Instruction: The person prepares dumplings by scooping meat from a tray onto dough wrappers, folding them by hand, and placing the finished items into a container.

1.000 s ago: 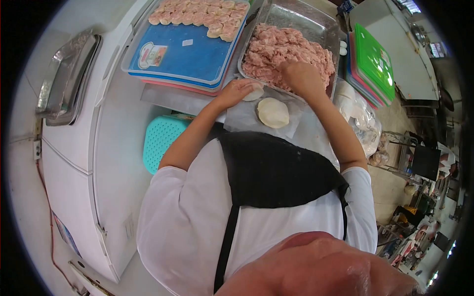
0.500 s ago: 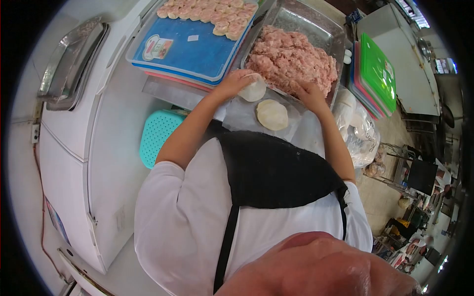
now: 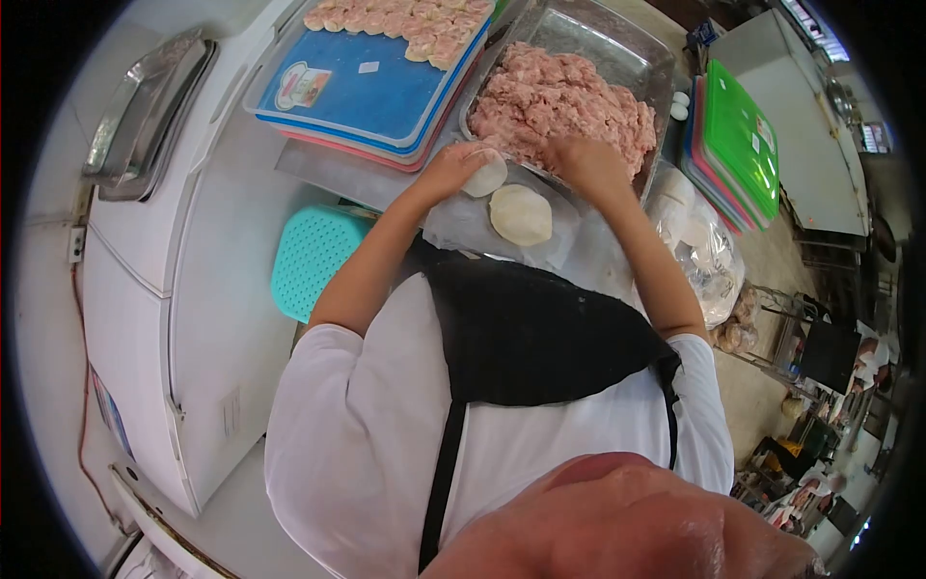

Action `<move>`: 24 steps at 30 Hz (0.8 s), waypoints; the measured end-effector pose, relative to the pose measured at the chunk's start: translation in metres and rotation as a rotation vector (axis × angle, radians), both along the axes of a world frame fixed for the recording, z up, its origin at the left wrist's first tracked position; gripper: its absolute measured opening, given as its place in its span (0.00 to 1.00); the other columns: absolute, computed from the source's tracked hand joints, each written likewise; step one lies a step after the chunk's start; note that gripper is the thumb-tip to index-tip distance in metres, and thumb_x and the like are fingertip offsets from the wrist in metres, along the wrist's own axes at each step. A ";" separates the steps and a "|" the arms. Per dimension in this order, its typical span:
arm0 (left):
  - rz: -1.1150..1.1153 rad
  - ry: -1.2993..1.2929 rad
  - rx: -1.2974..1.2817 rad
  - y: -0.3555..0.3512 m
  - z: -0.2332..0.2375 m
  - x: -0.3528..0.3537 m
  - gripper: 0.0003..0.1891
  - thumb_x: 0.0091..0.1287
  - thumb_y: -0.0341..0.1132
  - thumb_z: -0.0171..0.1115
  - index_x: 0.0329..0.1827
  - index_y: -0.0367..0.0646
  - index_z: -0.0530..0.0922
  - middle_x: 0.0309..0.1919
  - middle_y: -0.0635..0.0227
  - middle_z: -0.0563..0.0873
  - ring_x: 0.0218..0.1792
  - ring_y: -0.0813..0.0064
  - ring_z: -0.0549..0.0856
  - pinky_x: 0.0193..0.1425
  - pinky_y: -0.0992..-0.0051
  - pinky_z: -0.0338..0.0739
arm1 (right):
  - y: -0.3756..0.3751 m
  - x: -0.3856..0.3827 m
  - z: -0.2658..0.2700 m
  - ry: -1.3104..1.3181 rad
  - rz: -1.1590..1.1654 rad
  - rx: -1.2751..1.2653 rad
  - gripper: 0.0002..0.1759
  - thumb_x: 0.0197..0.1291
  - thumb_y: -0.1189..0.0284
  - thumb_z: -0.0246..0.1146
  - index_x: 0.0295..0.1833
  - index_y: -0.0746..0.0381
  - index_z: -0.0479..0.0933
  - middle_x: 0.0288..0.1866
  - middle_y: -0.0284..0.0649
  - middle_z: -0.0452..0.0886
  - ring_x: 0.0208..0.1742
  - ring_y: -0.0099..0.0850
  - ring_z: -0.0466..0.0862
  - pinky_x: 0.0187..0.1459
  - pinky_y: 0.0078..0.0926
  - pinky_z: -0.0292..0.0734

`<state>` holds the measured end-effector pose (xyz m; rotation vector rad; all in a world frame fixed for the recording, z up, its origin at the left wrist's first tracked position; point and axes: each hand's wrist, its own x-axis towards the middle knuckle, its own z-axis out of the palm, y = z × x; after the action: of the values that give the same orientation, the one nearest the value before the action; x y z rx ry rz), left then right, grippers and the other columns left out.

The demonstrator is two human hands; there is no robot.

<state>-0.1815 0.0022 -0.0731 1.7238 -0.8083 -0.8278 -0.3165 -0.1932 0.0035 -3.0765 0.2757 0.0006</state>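
Observation:
My left hand (image 3: pixel 455 172) pinches a round white dumpling wrapper (image 3: pixel 486 178) by its edge, near the front of the metal tray. A stack of round wrappers (image 3: pixel 521 215) lies on a clear plastic sheet (image 3: pixel 455 224) just below it. My right hand (image 3: pixel 590 171) is curled over the tray's near rim, knuckles up, at the edge of the ground meat (image 3: pixel 569 101). Its fingertips are hidden, so whatever they grip cannot be made out. The pink meat is heaped in the metal tray (image 3: pixel 617 37).
Left of the tray, a blue-lined plastic container (image 3: pixel 338 92) bears rows of filled dumplings (image 3: pixel 439 37) and sits on stacked containers. Stacked coloured lids (image 3: pixel 738 145) and a plastic bag (image 3: pixel 709 261) stand at right. A turquoise perforated basket (image 3: pixel 318 259) is lower left, beside a white refrigerator (image 3: pixel 217 289).
My right hand has shifted left along the tray's near edge and turned, its fingers now curled. My left hand still holds the wrapper, slightly further left.

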 end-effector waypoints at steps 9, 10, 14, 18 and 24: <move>0.107 0.315 -0.437 -0.035 0.007 0.009 0.15 0.69 0.38 0.55 0.48 0.35 0.81 0.40 0.64 0.86 0.42 0.73 0.83 0.47 0.74 0.76 | -0.042 -0.025 -0.036 -0.084 -0.205 0.877 0.18 0.65 0.61 0.58 0.34 0.67 0.79 0.22 0.38 0.77 0.26 0.28 0.75 0.30 0.29 0.70; 0.163 0.425 -0.501 -0.044 0.024 0.009 0.15 0.69 0.38 0.54 0.49 0.35 0.80 0.41 0.63 0.85 0.43 0.71 0.83 0.49 0.73 0.77 | -0.041 -0.030 -0.024 -0.122 -0.292 1.006 0.19 0.65 0.60 0.58 0.34 0.68 0.79 0.21 0.34 0.75 0.25 0.24 0.72 0.29 0.26 0.68; 0.296 0.748 -0.717 -0.085 0.073 0.018 0.16 0.71 0.37 0.51 0.55 0.35 0.74 0.48 0.58 0.82 0.48 0.64 0.83 0.56 0.67 0.77 | -0.053 -0.041 0.010 -0.402 -0.275 0.977 0.21 0.67 0.59 0.57 0.45 0.68 0.80 0.25 0.28 0.73 0.30 0.18 0.68 0.31 0.21 0.67; 0.279 1.052 -0.803 -0.121 0.082 0.000 0.18 0.72 0.38 0.48 0.58 0.36 0.69 0.52 0.54 0.79 0.54 0.59 0.80 0.61 0.62 0.75 | -0.046 -0.045 0.027 -0.522 -0.332 0.969 0.17 0.67 0.63 0.58 0.48 0.67 0.79 0.29 0.25 0.71 0.31 0.14 0.67 0.33 0.13 0.63; 0.467 1.331 -0.785 -0.142 0.096 -0.018 0.28 0.72 0.58 0.39 0.54 0.40 0.72 0.49 0.57 0.77 0.51 0.57 0.75 0.61 0.54 0.67 | -0.053 -0.064 0.035 -0.367 -0.140 0.212 0.15 0.60 0.70 0.58 0.51 0.63 0.78 0.44 0.50 0.81 0.40 0.49 0.81 0.43 0.41 0.76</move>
<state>-0.1991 -0.1401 0.0229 0.3794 0.2077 -0.9176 -0.3809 -0.2459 0.0386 -2.7692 0.4358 -0.4998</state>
